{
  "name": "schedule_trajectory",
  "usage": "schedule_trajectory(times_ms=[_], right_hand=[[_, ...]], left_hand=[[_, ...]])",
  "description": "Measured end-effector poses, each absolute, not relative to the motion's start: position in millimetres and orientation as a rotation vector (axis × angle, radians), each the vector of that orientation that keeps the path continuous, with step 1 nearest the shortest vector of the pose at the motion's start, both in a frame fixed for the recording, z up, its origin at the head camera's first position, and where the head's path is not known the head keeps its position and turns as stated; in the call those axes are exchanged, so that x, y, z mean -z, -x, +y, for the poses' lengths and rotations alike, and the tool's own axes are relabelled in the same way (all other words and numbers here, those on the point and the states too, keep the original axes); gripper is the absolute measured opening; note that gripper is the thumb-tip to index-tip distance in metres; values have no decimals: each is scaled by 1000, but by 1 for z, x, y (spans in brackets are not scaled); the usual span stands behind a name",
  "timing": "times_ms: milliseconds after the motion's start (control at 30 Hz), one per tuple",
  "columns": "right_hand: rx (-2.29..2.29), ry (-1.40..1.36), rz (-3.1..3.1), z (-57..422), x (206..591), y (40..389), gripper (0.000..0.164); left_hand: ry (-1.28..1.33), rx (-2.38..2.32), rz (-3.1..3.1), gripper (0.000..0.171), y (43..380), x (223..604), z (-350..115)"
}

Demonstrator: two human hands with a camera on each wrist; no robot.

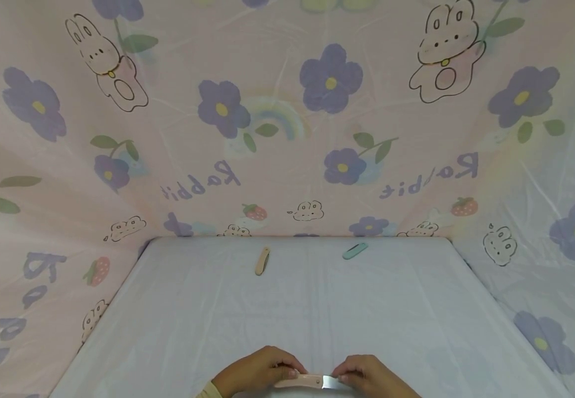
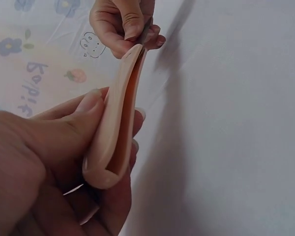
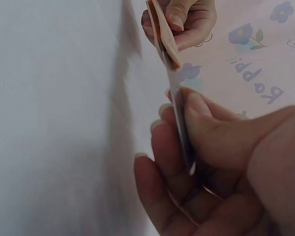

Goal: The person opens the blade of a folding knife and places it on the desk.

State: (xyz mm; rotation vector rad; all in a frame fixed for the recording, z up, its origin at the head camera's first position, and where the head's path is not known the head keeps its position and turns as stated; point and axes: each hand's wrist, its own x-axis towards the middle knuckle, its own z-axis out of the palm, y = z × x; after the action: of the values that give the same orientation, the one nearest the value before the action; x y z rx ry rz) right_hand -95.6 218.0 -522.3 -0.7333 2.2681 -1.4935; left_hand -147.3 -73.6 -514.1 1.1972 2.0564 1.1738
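White on top, the bench [image 1: 217, 320] lay beneath the left hand [image 1: 257, 371] and right hand [image 1: 374, 377], both pinched narrow, holding an unfolded pink knife [image 1: 309, 381] above its near part. The knife looked light, stiff and smooth, safest gripped by the handle [image 2: 112, 128], which the left held; the right pinched the thin, likely sharp blade [image 1: 332, 382].

This was a curtained booth [image 1: 272, 33]: a rabbit-print sheet [image 1: 277, 66] hung beyond and beside the hands [image 1: 259, 369], round a white worktop [image 1: 297, 309].
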Motion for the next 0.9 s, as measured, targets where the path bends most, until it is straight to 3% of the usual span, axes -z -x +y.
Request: schedule_trajectory(times_ms=[367,633,900], right_hand=[[1400,550,2287,217,513,99,15],[1401,603,2293,219,505,103,16],[1364,566,2403,222,493,111,18]], left_hand=[[-1092,-1212,2204,26,153,510,-74],[-1043,-1187,2271,16,159,500,-75],[-1065,-1165,2283,16,170,490,-75]])
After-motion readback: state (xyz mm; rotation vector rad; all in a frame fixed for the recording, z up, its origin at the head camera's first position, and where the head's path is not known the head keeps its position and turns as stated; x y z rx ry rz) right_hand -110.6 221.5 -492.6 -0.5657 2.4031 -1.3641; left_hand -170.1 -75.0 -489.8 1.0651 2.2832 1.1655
